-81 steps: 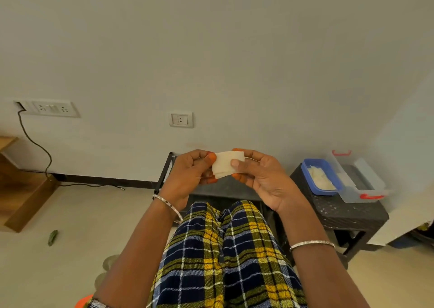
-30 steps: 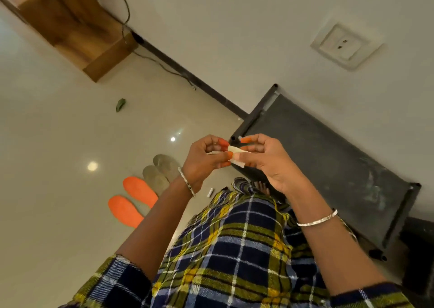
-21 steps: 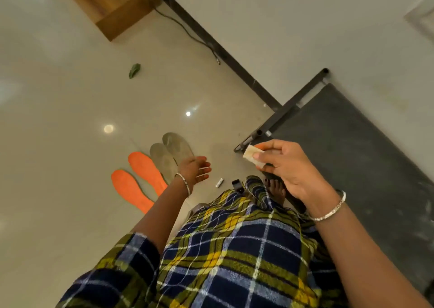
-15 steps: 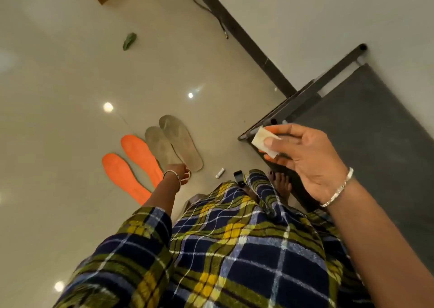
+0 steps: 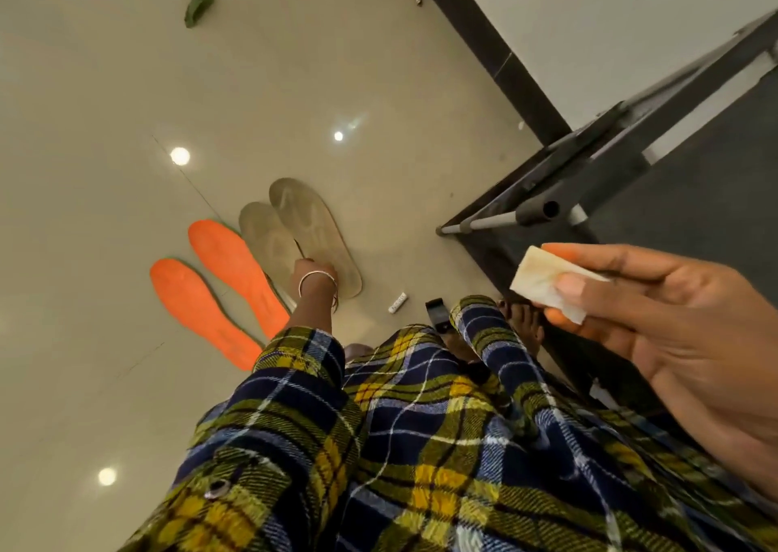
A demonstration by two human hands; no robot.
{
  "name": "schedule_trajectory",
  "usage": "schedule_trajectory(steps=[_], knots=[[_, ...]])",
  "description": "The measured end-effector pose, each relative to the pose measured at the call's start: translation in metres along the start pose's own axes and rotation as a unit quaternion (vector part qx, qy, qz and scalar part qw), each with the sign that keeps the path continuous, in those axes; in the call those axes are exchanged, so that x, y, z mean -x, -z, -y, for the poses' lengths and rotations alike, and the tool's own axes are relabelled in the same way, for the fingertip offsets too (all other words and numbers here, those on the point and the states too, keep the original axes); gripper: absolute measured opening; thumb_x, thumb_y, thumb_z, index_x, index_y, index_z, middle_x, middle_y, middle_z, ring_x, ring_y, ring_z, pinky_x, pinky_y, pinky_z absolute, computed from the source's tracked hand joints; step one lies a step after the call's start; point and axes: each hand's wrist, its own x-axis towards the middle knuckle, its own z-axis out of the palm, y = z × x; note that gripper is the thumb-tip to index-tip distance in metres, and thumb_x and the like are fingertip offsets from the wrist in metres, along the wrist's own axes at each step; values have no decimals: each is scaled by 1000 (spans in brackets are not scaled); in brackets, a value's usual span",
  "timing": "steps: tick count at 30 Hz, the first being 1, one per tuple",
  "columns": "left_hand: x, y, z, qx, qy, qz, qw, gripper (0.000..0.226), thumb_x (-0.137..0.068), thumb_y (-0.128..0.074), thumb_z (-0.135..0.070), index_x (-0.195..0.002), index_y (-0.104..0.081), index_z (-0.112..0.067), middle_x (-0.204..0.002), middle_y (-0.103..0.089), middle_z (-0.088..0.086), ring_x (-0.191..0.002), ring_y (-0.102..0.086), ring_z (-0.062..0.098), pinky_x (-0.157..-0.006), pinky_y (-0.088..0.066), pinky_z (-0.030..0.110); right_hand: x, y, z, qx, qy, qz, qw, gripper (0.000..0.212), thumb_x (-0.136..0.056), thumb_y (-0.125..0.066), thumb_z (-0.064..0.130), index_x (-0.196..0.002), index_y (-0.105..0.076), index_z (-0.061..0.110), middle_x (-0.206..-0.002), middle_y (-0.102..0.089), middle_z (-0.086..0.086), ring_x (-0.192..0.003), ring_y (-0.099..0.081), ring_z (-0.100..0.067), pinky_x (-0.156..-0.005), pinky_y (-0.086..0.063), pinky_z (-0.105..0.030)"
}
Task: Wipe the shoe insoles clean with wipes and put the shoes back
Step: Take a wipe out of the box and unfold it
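Four insoles lie side by side on the pale floor: two orange insoles (image 5: pixel 198 303) (image 5: pixel 235 273) and two grey insoles (image 5: pixel 267 240) (image 5: pixel 313 227). My left hand (image 5: pixel 313 268) reaches down past a bangle and touches the near end of the grey pair; the wrist hides its fingers, so its grip is unclear. My right hand (image 5: pixel 673 341) is raised close to the camera and pinches a folded white wipe (image 5: pixel 543 292) between thumb and fingers. No shoes are in view.
A black metal rack (image 5: pixel 547 210) stands at the right by the wall and dark skirting (image 5: pixel 496 54). A green scrap (image 5: pixel 198 6) lies far off on the floor. A small white piece (image 5: pixel 398 297) and a black object (image 5: pixel 435 313) lie near my bare foot (image 5: pixel 526 324).
My left hand let go of the wipe and dropped down to the grey insoles. My right hand kept the wipe and rose closer to the camera. The view tilted down to the floor.
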Motion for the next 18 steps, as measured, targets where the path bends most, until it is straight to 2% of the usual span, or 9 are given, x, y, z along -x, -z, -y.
schedule_trajectory(steps=[2,6,8,9,11,13,15,18], knots=[[35,13,-15,0,-14,-7,1000,30,-73,-64,-21,-101,-61,-10,-101,-66,13,-89,-66,35,-83,-57,45,-2,1,-3,-1,-3,-1,1000,26,-72,-70,10,-96,-79,14,-95,-76,-15,-85,-75,-26,-71,-61,-30],[-23,-9,2,53,30,-6,998,38,-53,-69,-21,-89,-65,-8,-95,-71,19,-83,-69,37,-76,-58,51,-4,3,-6,20,8,4,1000,33,-62,-75,19,-95,-80,18,-93,-76,-18,-77,-72,-26,-69,-61,-26],[0,-2,-6,74,40,-9,996,43,-52,-69,-21,-92,-68,-5,-91,-71,18,-82,-69,36,-74,-58,46,-5,4,-7,21,13,5,1000,37,-58,-75,21,-94,-80,19,-92,-76,-17,-75,-72,-25,-67,-60,-24],[24,5,-14,89,32,-9,995,37,-57,-69,-20,-91,-69,-4,-88,-71,17,-81,-69,35,-73,-57,41,-5,4,-6,18,14,6,1000,38,-57,-75,21,-94,-80,19,-92,-76,-17,-74,-73,-24,-68,-60,-24],[78,19,-30,110,3,2,994,11,-68,-68,-16,-75,-67,-7,-75,-66,15,-68,-62,31,-68,-52,33,-4,4,-4,16,18,7,1000,37,-57,-76,19,-94,-80,19,-93,-76,-16,-78,-74,-24,-74,-60,-28],[97,22,-30,147,-20,12,989,8,-67,-66,-15,-60,-61,-13,-64,-58,12,-60,-51,26,-63,-45,31,-1,2,-2,15,21,11,1000,32,-63,-75,14,-94,-80,18,-94,-76,-15,-86,-74,-27,-79,-58,-33],[109,26,-27,177,-31,16,984,5,-68,-67,-16,-66,-64,-14,-66,-60,10,-63,-52,26,-64,-46,33,1,2,0,12,20,16,1000,28,-70,-72,8,-96,-80,17,-95,-76,-14,-92,-74,-28,-81,-57,-35],[134,38,-25,222,-48,26,974,15,-73,-70,-17,-86,-69,-8,-77,-64,8,-74,-58,26,-71,-51,34,9,2,7,6,29,11,1000,27,-73,-71,8,-98,-79,15,-99,-76,-12,-100,-71,-30,-88,-53,-40]])
